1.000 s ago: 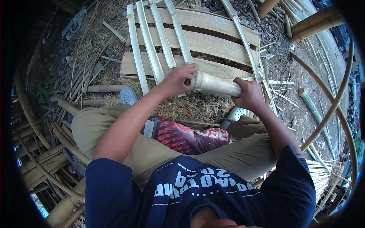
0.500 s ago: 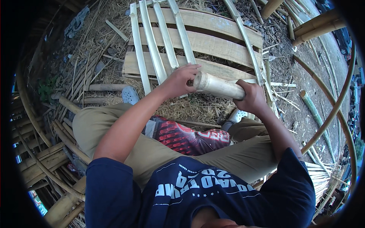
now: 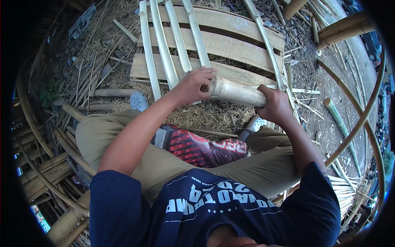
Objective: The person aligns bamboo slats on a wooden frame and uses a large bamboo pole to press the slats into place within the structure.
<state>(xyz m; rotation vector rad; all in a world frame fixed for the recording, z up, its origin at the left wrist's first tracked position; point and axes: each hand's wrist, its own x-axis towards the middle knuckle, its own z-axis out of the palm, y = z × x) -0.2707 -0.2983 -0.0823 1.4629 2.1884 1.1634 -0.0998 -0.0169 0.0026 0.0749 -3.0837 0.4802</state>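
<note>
A short pale bamboo tube (image 3: 238,92) lies crosswise between my two hands, above the straw in front of my lap. My right hand (image 3: 275,103) is wrapped round its right end. At the open left end, the curled fingers and thumb of my left hand (image 3: 193,87) hold the rim. Just beyond my hands is a low platform of wooden planks (image 3: 216,43). Several long split bamboo strips (image 3: 164,51) lie over its left part, their near ends close to my left forearm. Another strip (image 3: 265,39) crosses its right side.
Straw and cut scraps cover the ground. Bamboo poles (image 3: 111,93) lie at the left, and a greenish pole (image 3: 339,119) at the right. Curved bamboo (image 3: 362,117) arches up at far right. A red and black patterned cloth (image 3: 197,144) lies between my legs.
The view has shifted very slightly. Both hands keep their hold on the bamboo tube, which stays in nearly the same place.
</note>
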